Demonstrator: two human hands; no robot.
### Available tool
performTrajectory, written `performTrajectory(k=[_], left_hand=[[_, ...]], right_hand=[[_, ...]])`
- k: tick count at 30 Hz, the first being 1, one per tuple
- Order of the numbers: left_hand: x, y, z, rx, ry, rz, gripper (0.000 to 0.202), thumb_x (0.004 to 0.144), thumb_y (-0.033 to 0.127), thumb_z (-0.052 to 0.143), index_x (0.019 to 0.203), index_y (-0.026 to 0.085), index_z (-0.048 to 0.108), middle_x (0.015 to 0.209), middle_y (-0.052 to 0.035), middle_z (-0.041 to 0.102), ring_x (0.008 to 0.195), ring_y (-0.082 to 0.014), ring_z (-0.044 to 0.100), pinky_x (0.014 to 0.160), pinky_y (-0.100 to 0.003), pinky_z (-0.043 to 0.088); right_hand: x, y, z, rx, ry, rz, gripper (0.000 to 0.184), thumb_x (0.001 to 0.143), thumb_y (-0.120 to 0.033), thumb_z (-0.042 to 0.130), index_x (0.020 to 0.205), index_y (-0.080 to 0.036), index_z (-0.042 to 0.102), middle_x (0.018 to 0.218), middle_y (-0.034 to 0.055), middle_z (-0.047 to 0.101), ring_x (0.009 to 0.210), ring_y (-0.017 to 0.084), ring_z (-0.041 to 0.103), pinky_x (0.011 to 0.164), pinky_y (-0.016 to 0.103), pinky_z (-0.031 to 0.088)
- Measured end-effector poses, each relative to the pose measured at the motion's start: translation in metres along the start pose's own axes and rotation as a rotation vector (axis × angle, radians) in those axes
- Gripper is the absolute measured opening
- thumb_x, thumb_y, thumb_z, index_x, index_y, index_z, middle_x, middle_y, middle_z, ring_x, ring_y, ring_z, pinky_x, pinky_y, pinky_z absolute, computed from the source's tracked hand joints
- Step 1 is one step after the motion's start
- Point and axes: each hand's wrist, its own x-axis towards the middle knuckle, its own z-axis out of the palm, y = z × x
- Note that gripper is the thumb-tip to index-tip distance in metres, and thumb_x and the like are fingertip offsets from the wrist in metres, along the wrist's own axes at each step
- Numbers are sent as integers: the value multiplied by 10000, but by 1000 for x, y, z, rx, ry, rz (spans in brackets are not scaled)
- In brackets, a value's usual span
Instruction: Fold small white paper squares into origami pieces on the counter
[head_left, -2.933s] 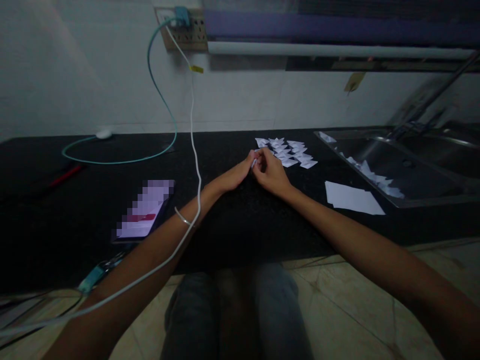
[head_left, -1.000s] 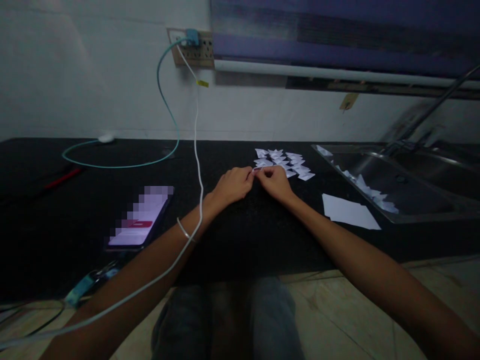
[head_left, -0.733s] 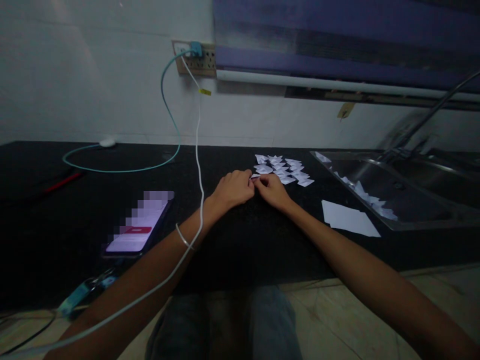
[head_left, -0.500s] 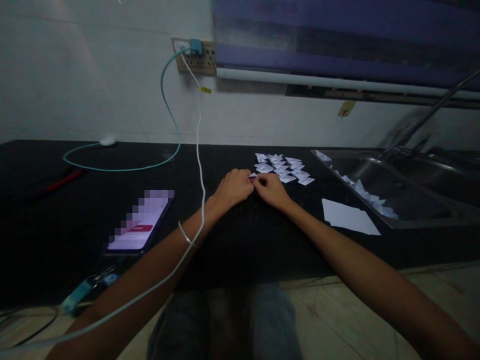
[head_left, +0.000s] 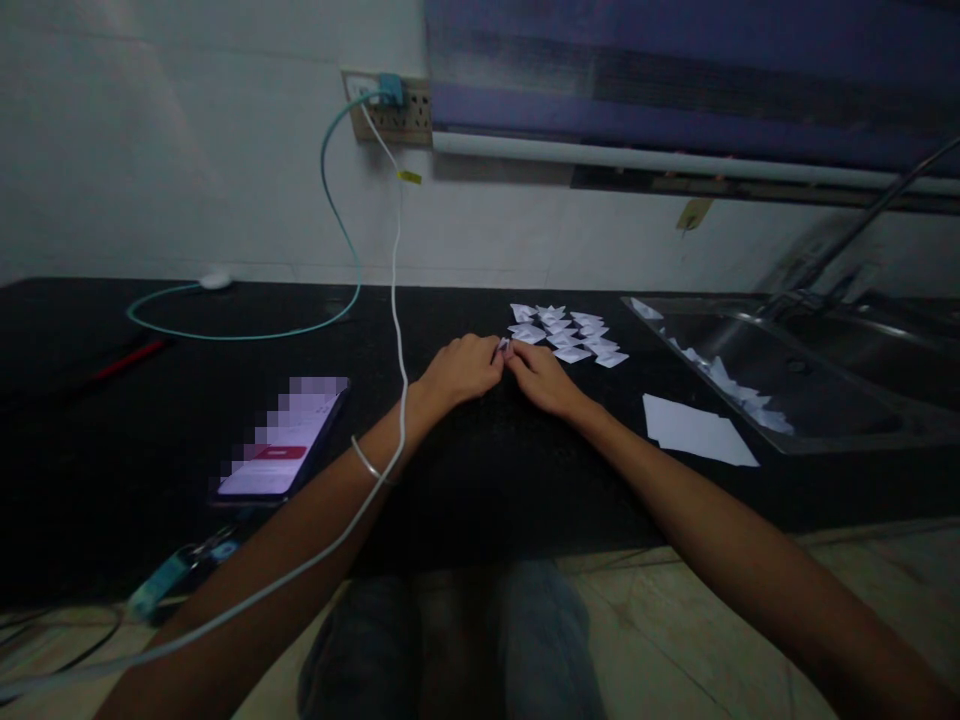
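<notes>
Between my fingertips is a small folded piece of white paper, mostly hidden by the fingers. My left hand is closed on it from the left, a bracelet around that wrist. From the other side my right hand pinches the same paper, and the two hands touch. Just beyond the right hand, several folded white paper boats lie grouped in rows on the black counter. A short stack of flat white paper sheets rests to the right of my right forearm.
More folded paper pieces line the near-left rim of the metal sink. A lit phone and a keychain lie at left. A white cable runs from the wall socket across my left forearm.
My fingers have shifted slightly around the small folded paper, and the right-hand fingers are drawn closer together. Less of its white surface shows. The paper boats and sheets stay in place.
</notes>
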Motion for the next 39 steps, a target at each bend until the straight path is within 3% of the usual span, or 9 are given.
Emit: performTrajectory(k=[7,15,17,20,23,26,29,35,39], left_hand=[[2,-1,8,-135,-4,26,310,970,234,434,1005,102,713,956,-157,733,874,-203,686,812,-303,516],[7,1,15,-253,53,-26,295,921,227,472,799,104,711,761,-134,702,721,-181,648,689,-281,480],[7,0,14,-380,2,-78,315,925,243,457,741,119,680,695,-103,682,608,-149,609,615,-266,453],[9,-4,10,-714,-176,-118,325,933,274,449,711,130,638,635,-53,662,469,-95,533,512,-230,393],[12,-9,7,-965,-320,-158,520,998,486,357,757,129,649,653,-62,688,441,-86,547,440,-219,308],[14,-12,9,-1021,-349,-212,684,985,651,308,728,124,660,637,-84,691,434,-80,546,423,-223,269],[14,-17,13,-1090,-376,-210,645,952,679,416,749,127,679,678,-91,706,484,-73,563,430,-212,256],[10,-26,9,-1263,-434,-262,491,875,616,635,847,131,707,718,-78,685,545,-67,537,452,-212,250],[8,-27,5,-1289,-448,-261,452,862,581,669,852,129,694,700,-52,651,552,-63,524,491,-215,305]], right_hand=[[-2,-5,-2,-90,12,21,357,1019,-368,393,760,-187,559,716,24,605,666,160,513,650,297,331],[0,-8,-2,-294,132,85,241,920,-249,519,684,-201,504,635,32,563,591,149,459,613,309,290],[0,-7,-3,-290,132,82,233,902,-236,534,674,-201,503,628,31,556,590,148,456,609,309,288],[-1,-6,-5,-268,119,54,200,882,-210,544,684,-197,515,632,25,552,596,145,449,601,304,284],[-1,-7,-8,-253,109,-1,189,879,-187,534,692,-195,515,632,18,544,604,143,439,600,299,287],[-1,-8,-9,-240,85,-68,171,891,-171,513,721,-188,529,651,15,551,615,141,443,610,295,298],[-2,-8,-10,-229,64,-104,173,914,-189,505,745,-185,540,666,15,559,623,139,444,617,293,303],[-3,-4,-11,-135,107,-51,159,889,-229,556,738,-181,571,637,-1,541,616,140,451,601,289,304],[-1,4,-7,87,65,15,156,883,-256,536,762,-180,599,694,7,597,625,139,494,610,286,349]])
